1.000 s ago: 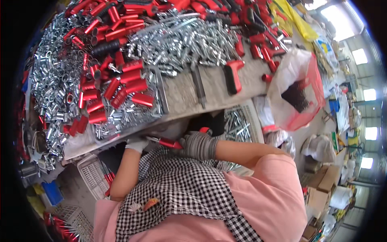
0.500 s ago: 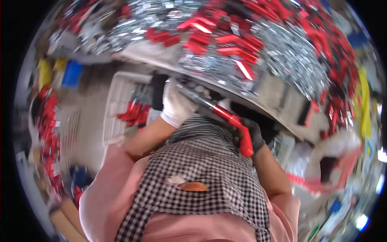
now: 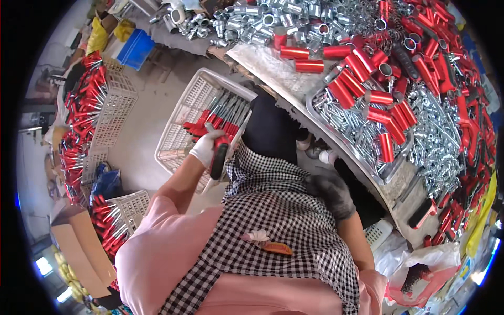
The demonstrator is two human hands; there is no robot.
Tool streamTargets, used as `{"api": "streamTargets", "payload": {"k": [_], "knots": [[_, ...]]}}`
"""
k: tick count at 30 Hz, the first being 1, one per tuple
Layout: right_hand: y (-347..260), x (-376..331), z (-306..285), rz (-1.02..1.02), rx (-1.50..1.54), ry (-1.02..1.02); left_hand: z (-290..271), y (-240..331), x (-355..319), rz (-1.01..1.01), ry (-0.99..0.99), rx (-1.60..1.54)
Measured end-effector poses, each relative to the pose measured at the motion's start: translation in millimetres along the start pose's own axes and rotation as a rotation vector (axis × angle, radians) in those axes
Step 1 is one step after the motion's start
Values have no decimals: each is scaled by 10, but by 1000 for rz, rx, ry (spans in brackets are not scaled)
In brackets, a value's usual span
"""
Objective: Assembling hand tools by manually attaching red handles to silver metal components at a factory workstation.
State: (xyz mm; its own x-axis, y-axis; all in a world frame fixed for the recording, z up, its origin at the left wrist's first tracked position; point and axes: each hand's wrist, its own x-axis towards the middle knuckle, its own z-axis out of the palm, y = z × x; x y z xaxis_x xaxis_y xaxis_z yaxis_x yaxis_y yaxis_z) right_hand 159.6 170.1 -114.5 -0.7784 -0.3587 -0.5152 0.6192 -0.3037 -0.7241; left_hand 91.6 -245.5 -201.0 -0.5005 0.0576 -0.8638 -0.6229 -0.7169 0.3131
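My left hand (image 3: 205,147), in a white glove, is closed around a red-handled metal tool (image 3: 219,160) with a black grip. It hangs over the right side of a white plastic crate (image 3: 169,140) on the floor. Inside that crate, several similar tools (image 3: 231,113) lie side by side, red ends towards me and metal shafts pointing away. My right hand (image 3: 333,195), in a dark grey glove, rests near my lap against the checked apron (image 3: 273,205). Its fingers are blurred, and nothing shows in it.
The workbench ahead bears piles of silver tubes (image 3: 286,18), red cylinders (image 3: 346,86) and a metal tray (image 3: 310,107) of small rods. More crates (image 3: 113,107) of red-handled tools stand to the left, with a blue bin (image 3: 135,50) and a cardboard box (image 3: 79,252).
Both hands were on a long red-handled tool in front of me. My right hand has let go and drawn back to my lap; my left has carried a tool over the crate.
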Motion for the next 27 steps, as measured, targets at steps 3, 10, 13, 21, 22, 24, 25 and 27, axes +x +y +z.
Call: {"api": "streamTargets", "payload": {"k": [3, 10, 13, 21, 22, 24, 25, 27], "knots": [[365, -111, -457, -179, 111, 188, -406, 218, 295, -150, -5, 15], [620, -394, -698, -11, 181, 489, -525, 548, 1319, 42, 90, 2452], [507, -462, -625, -36, 140, 556, -800, 690, 2070, 174, 216, 2615], [282, -671, -397, -75, -218, 600, -356, 222, 1351, 39, 574, 2463], [288, -690, -406, -117, -296, 580, -158, 188, 1285, 197, 576, 2441], [335, -688, -412, -171, -282, 524, -15, 188, 1273, 596, 602, 2333], [221, -670, -362, -188, -297, 527, -47, 245, 1328, 828, 628, 2236], [-69, -745, -287, -273, -321, 404, 673, 176, 865, 1425, 384, 1774]]}}
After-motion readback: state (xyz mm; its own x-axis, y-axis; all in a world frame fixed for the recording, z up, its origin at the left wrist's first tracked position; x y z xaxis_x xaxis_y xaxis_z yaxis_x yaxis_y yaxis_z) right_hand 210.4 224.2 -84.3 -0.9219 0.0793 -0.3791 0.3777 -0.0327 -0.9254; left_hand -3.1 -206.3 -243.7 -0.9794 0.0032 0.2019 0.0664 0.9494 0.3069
